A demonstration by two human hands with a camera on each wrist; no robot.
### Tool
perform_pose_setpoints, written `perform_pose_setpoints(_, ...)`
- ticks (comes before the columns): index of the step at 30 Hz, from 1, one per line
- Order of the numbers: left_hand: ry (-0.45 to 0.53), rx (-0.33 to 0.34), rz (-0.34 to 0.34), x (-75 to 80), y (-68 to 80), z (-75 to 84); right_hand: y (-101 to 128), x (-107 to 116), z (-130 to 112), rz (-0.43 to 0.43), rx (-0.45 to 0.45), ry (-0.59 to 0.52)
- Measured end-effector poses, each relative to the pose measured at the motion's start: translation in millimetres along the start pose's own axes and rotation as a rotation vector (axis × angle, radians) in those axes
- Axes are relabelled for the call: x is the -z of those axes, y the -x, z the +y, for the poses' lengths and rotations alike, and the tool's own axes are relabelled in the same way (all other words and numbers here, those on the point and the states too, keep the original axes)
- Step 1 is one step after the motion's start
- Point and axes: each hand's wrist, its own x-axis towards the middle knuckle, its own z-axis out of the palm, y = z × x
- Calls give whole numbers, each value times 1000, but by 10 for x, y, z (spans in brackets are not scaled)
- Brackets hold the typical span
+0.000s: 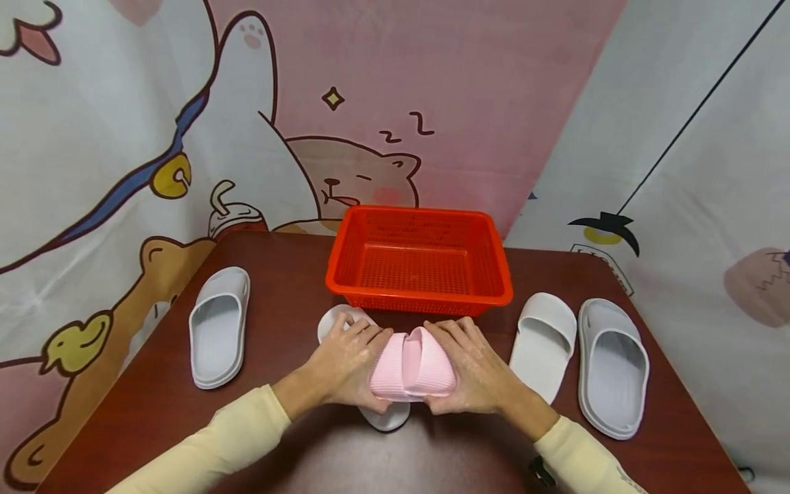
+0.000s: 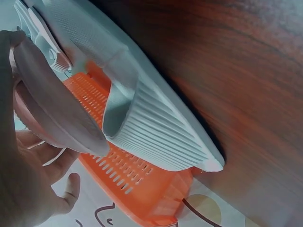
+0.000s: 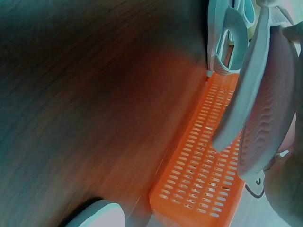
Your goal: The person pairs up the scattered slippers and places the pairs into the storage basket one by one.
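**Two hands on a pair of pink slippers, red basket right behind**

While the table [image 1: 160, 412] has slippers spread all over it, both hands are busy in the middle with the pink pair. The left hand [image 1: 345, 363] has its fingers curled over the left side of the pink slippers [image 1: 412, 367], and the right hand [image 1: 475, 367] does the same from the other side, so the two ribbed pink slides are squeezed together between the palms. They sit at the front centre of the dark wood table, just in front of the red plastic basket [image 1: 420, 264], which is a mesh-walled crate standing upright.

Under the pink pair lies a white slipper [image 1: 385, 415], flat on the table, its ends poking out past the hands. The left wrist view shows its ribbed strap close up, beside the pink sole held in the hand.

Off to the left, well apart, there's a single grey slipper [image 1: 219, 326]. To the right there's another white slipper [image 1: 543, 343] with a grey slipper [image 1: 613, 363] just beside it.

As for writing: I can't read any brand on the slippers or the basket. The only lettering is on the cartoon backdrop [image 1: 370, 103], a couple of sleepy "z" marks above a dozing bear.
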Motion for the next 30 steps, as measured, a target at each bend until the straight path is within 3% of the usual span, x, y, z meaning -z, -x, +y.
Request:
perform_pose_setpoints(15, 20, 11, 27, 31, -33, 23, -48, -27, -28, 32, 40, -6)
perform_pose_setpoints(21, 39, 17, 61, 21, -21, 20, -3, 43, 1, 10, 6, 50)
perform_pose_setpoints(30, 33, 15, 93, -14, 43, -4, 70, 33, 6, -14, -34, 16)
